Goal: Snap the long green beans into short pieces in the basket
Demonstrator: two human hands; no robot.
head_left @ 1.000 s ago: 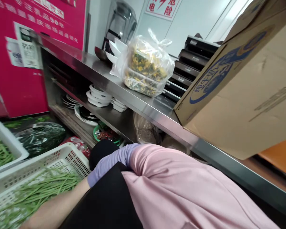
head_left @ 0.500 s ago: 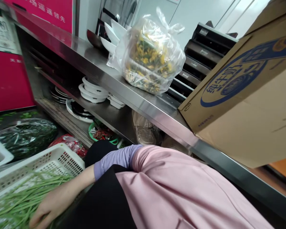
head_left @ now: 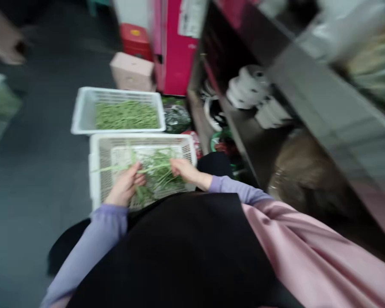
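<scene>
Both hands are over a white perforated basket [head_left: 96,171] holding loose long green beans [head_left: 163,177]. My left hand [head_left: 125,183] is closed around some long beans, whose ends stick out to the left. My right hand [head_left: 183,169] pinches the same beans at their right end, so they stretch between the two hands. Motion blur hides how many beans are held. Just beyond stands a white crate [head_left: 75,111] with a pile of short green bean pieces [head_left: 126,114].
Right of me runs a steel shelf unit [head_left: 336,98] with stacked white dishes [head_left: 248,87]. Past the crate are a pale pink stool [head_left: 133,70] and a red box [head_left: 136,40]. A dark plastic bag [head_left: 176,119] lies beside the crate. Grey floor [head_left: 45,171] extends left.
The view has swung left and down, from the shelf to the basket. My right hand has lifted from the beans lying in the basket and now grips some; my left hand has come into view.
</scene>
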